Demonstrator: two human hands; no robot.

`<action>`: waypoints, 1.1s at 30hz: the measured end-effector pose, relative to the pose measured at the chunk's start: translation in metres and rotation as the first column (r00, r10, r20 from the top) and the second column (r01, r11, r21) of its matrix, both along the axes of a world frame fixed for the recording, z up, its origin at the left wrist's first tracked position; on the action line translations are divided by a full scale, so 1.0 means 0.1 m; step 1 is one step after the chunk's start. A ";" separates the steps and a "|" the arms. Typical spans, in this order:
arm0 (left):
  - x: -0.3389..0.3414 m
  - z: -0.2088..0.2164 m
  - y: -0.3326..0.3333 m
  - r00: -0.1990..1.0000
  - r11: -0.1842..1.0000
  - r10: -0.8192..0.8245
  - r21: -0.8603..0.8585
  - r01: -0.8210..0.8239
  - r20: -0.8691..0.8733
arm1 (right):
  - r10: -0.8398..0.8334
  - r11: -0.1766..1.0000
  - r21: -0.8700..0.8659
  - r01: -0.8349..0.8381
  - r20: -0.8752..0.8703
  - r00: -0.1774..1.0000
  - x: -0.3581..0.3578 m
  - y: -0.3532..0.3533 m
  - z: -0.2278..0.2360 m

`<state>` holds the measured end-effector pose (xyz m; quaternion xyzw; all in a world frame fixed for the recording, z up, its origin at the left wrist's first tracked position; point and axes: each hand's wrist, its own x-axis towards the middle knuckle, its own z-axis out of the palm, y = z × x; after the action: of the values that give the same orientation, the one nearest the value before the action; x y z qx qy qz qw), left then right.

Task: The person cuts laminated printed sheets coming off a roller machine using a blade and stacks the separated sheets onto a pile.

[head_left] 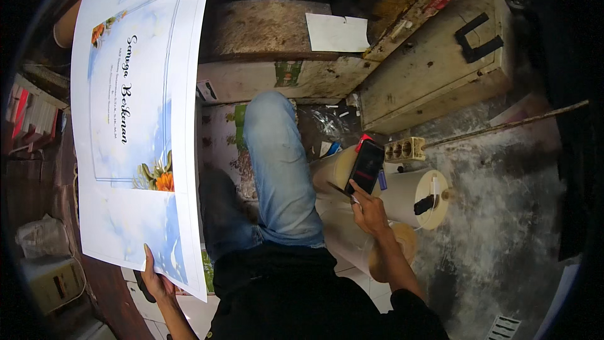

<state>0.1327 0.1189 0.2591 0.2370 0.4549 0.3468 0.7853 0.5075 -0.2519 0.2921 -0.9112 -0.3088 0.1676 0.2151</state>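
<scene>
A large printed sheet (126, 211) with blue-sky artwork, orange flowers and script lettering stands on the left, reaching past the top edge. My left hand (156, 280) grips its lower edge, thumb on the printed face and the other fingers behind it. On the right, my right hand (370, 211) has a finger on the lower end of a dark-screened phone (367, 165). A thin dark tool (340, 189) sticks out to the left from its fingers; its exact kind does not show. The phone rests over the end of a pale roll, a red object at its top corner.
Several pale rolls (402, 196) stand beside my right arm, one bearing a white cable and a black item. A power strip (404, 149) lies beyond the phone. A worn cabinet box (434, 63) with a black handle is at the far right. White paper (338, 32) lies on the stained bench.
</scene>
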 end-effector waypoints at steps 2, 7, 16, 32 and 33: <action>-0.02 0.01 -0.06 1.000 1.000 0.021 0.019 -0.020 -0.014 | -0.025 0.999 0.021 0.024 0.022 0.999 0.01 -0.02 -0.08; -0.20 -0.05 -0.16 0.998 0.999 0.033 0.032 -0.031 -0.057 | -0.141 0.989 0.051 0.136 0.117 0.983 0.08 -0.11 0.03; -0.49 -0.35 -0.39 0.992 0.999 0.014 -0.037 -0.019 -0.122 | 0.036 0.886 0.462 0.042 -0.158 0.987 -0.18 1.66 0.79; -0.58 -0.43 -1.27 0.994 0.984 0.057 -0.166 -0.071 -0.090 | 0.217 0.691 0.717 0.090 -0.324 0.921 1.58 3.33 0.80; -0.61 -0.45 -1.33 0.993 0.978 0.049 -0.196 -0.069 -0.107 | 0.210 0.709 0.700 0.087 -0.328 0.921 1.60 3.31 0.76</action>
<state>0.0720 -0.0143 0.2144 0.1610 0.5335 0.3101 0.7703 0.6679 0.0787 0.3681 -0.6983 -0.3315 0.2198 0.5952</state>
